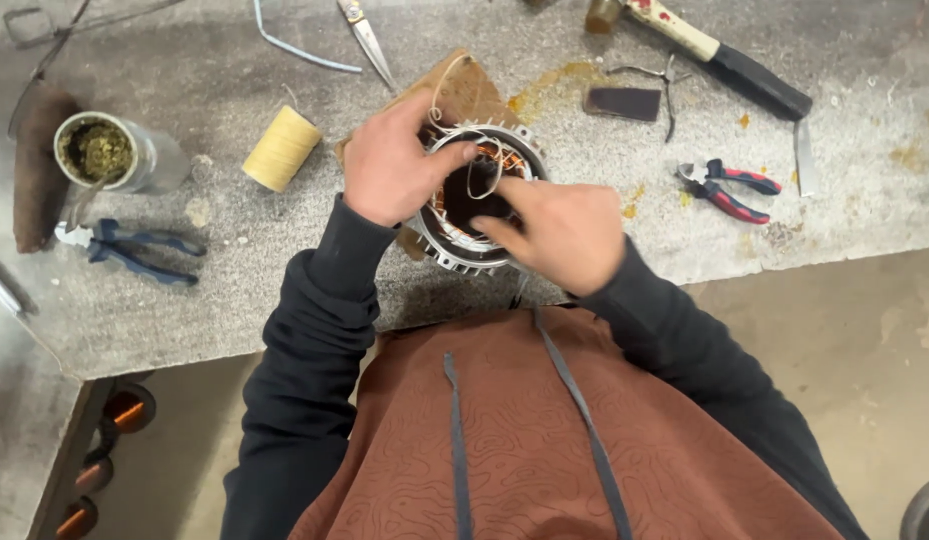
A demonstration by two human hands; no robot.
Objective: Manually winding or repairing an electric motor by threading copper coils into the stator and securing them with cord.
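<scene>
Centrally, we see the left hand [390, 165] gripping the motor stator's [475, 200] rim on the workbench [235, 290], while the right hand [560, 235] pinches a white cord [482, 175] over its copper windings [490, 160].

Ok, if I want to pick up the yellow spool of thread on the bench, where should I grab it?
Probably around the middle of the yellow spool, coming from above. It lies on its side on the bench, tilted, with its rounded sides free, so fingers can close across its width. The metal tin sits apart to its left.
</scene>
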